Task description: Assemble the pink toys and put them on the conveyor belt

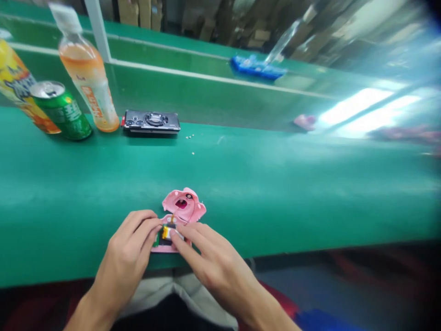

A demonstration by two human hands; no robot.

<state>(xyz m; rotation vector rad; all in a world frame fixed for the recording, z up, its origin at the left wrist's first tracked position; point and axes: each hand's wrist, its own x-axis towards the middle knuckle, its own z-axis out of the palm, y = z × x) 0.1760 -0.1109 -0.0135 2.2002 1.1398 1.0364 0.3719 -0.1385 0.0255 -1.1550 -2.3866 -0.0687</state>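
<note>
A pink plastic toy shell shaped like a cartoon animal lies opened near the front edge of the green table. Its lower half holds a small yellow and silver battery with a green board beside it, joined to the upper half by a thin orange cable. My left hand steadies the lower half from the left, fingertips on its edge. My right hand comes in from the right, its index finger pressing on the battery area.
At the back left stand a green soda can, an orange drink bottle and a yellow package. A black device lies beside them. A few tiny white bits sit near it. A blue tray lies farther back.
</note>
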